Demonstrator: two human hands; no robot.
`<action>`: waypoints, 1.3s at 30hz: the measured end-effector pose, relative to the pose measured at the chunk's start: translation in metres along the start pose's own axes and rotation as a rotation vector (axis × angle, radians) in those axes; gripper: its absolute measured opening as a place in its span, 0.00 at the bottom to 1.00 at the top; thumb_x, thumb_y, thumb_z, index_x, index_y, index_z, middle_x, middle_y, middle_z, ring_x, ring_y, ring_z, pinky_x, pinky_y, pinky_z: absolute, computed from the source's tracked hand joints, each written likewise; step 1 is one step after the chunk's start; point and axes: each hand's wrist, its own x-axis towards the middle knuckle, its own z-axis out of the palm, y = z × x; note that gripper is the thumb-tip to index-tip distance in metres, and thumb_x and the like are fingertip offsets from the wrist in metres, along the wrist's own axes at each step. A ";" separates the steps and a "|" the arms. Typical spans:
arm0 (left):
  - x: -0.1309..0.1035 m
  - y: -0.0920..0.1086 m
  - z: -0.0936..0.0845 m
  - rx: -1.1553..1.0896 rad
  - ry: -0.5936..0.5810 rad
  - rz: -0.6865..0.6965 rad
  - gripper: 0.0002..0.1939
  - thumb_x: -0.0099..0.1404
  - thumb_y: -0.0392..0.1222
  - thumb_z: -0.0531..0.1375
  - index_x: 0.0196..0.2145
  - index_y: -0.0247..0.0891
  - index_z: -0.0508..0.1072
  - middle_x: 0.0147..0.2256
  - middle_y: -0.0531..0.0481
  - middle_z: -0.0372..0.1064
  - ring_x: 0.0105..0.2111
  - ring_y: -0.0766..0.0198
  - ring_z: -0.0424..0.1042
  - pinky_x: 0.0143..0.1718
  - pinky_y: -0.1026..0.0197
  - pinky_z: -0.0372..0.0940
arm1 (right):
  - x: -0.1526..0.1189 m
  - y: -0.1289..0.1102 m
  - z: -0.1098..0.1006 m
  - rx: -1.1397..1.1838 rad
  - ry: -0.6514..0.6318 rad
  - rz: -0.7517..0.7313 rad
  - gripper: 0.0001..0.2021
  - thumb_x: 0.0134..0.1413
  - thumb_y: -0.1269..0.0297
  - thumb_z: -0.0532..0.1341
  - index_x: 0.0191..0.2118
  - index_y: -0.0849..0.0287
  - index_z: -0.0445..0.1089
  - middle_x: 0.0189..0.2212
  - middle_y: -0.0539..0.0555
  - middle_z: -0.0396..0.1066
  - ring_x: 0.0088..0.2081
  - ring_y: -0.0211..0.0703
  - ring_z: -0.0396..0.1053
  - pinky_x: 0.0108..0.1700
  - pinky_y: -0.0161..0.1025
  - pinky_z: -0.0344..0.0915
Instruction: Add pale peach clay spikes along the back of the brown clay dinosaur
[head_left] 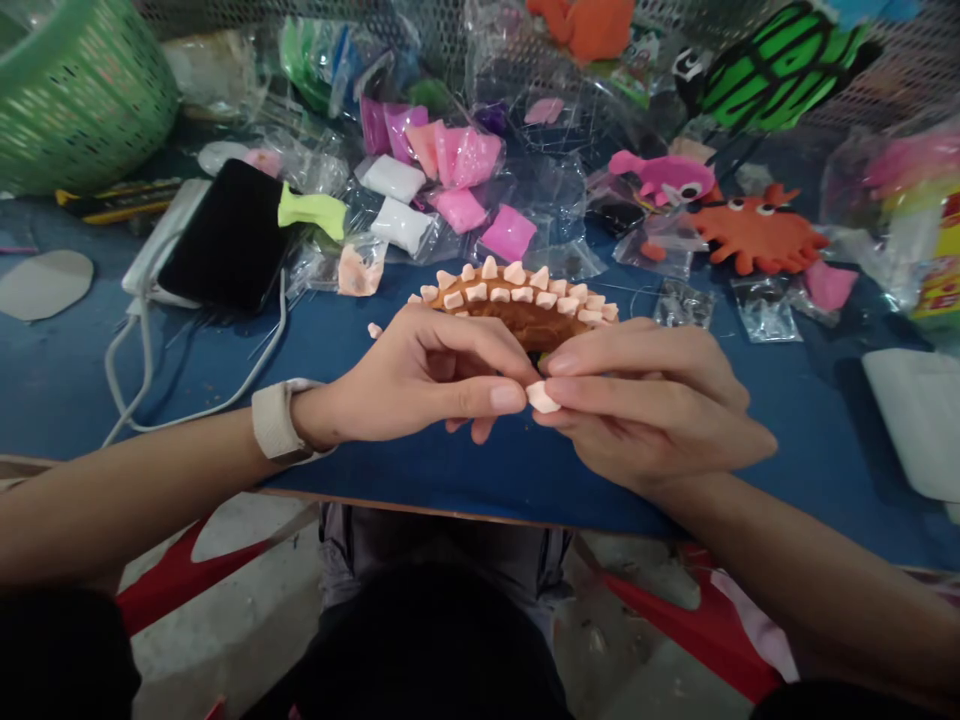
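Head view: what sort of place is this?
Probably a modelling-clay craft workspace: there are soft-looking pink packets, an orange crab figure and a brown spiked model.

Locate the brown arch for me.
The brown arch is just right of middle in the head view, beyond the left hand and right hand, below the pink packets.

No text, label, brand, number or sign can be read. The yellow-and-red packet (942, 262) at the right edge bears marks too blurred and cut off to make out.
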 end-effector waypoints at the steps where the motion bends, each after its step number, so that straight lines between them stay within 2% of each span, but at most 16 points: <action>1: 0.000 0.000 0.001 -0.020 0.006 -0.014 0.08 0.70 0.44 0.78 0.38 0.37 0.89 0.38 0.48 0.83 0.25 0.72 0.81 0.23 0.74 0.72 | 0.000 -0.001 0.000 0.004 -0.002 0.007 0.13 0.67 0.64 0.78 0.55 0.47 0.87 0.39 0.49 0.87 0.31 0.40 0.82 0.36 0.41 0.85; 4: 0.001 -0.001 0.002 -0.051 0.024 -0.041 0.09 0.66 0.42 0.81 0.35 0.36 0.88 0.36 0.50 0.82 0.23 0.73 0.79 0.23 0.74 0.72 | -0.001 -0.003 -0.001 0.001 -0.022 0.027 0.15 0.68 0.63 0.77 0.57 0.46 0.86 0.40 0.49 0.87 0.31 0.41 0.82 0.36 0.42 0.86; 7: 0.001 -0.001 0.002 -0.047 0.026 -0.049 0.08 0.65 0.41 0.81 0.35 0.36 0.88 0.36 0.49 0.83 0.23 0.73 0.79 0.23 0.74 0.73 | -0.001 -0.004 -0.001 -0.003 -0.056 0.053 0.17 0.69 0.62 0.76 0.59 0.41 0.85 0.40 0.47 0.88 0.32 0.41 0.83 0.36 0.42 0.86; 9: 0.001 -0.001 0.002 -0.049 0.026 -0.056 0.09 0.65 0.40 0.82 0.34 0.36 0.89 0.36 0.49 0.83 0.23 0.73 0.79 0.23 0.74 0.73 | -0.002 -0.004 -0.002 0.012 -0.076 0.062 0.16 0.70 0.63 0.75 0.60 0.42 0.85 0.41 0.47 0.88 0.32 0.40 0.83 0.36 0.41 0.86; 13: 0.002 -0.003 0.001 -0.071 0.035 -0.075 0.12 0.64 0.46 0.82 0.35 0.35 0.88 0.35 0.49 0.83 0.22 0.73 0.78 0.21 0.73 0.72 | -0.001 -0.003 -0.001 0.052 -0.049 0.023 0.13 0.68 0.64 0.77 0.56 0.52 0.87 0.41 0.51 0.87 0.34 0.40 0.84 0.38 0.39 0.85; 16: 0.002 -0.004 0.001 -0.058 0.037 -0.071 0.15 0.64 0.48 0.82 0.34 0.35 0.87 0.34 0.49 0.82 0.21 0.72 0.77 0.20 0.73 0.70 | 0.000 -0.001 0.000 0.076 -0.059 0.008 0.15 0.64 0.67 0.79 0.54 0.57 0.87 0.41 0.53 0.88 0.34 0.40 0.84 0.38 0.39 0.85; 19: 0.002 -0.004 0.001 -0.052 0.036 -0.068 0.15 0.64 0.47 0.82 0.33 0.35 0.87 0.34 0.48 0.83 0.21 0.73 0.76 0.20 0.73 0.70 | 0.001 -0.001 0.000 0.051 -0.079 -0.017 0.19 0.63 0.66 0.80 0.58 0.53 0.86 0.41 0.51 0.88 0.33 0.41 0.84 0.35 0.40 0.85; 22: 0.002 -0.002 0.002 -0.048 0.032 -0.096 0.15 0.63 0.48 0.83 0.32 0.35 0.87 0.35 0.47 0.83 0.21 0.73 0.77 0.21 0.72 0.71 | 0.001 -0.001 0.000 0.015 -0.064 -0.010 0.21 0.66 0.64 0.79 0.61 0.45 0.84 0.40 0.47 0.87 0.32 0.42 0.84 0.33 0.41 0.85; 25: 0.003 -0.002 0.002 -0.050 0.028 -0.105 0.16 0.62 0.49 0.83 0.33 0.35 0.87 0.34 0.48 0.82 0.21 0.73 0.77 0.21 0.72 0.71 | -0.001 -0.002 0.001 0.023 -0.058 0.019 0.21 0.66 0.66 0.78 0.62 0.44 0.84 0.41 0.48 0.88 0.33 0.42 0.85 0.35 0.41 0.86; 31: 0.003 -0.002 0.002 -0.031 0.025 -0.099 0.18 0.64 0.52 0.82 0.33 0.34 0.87 0.35 0.46 0.83 0.21 0.72 0.77 0.20 0.73 0.71 | -0.001 0.000 0.002 0.027 -0.047 -0.012 0.12 0.70 0.64 0.75 0.56 0.46 0.86 0.41 0.48 0.87 0.33 0.40 0.84 0.34 0.40 0.85; 39: 0.003 -0.002 0.002 -0.057 0.030 -0.076 0.12 0.62 0.46 0.83 0.34 0.37 0.89 0.35 0.48 0.83 0.21 0.73 0.77 0.21 0.73 0.72 | -0.002 -0.001 0.002 -0.045 -0.057 0.033 0.09 0.70 0.60 0.76 0.52 0.38 0.85 0.38 0.45 0.86 0.29 0.41 0.82 0.32 0.42 0.84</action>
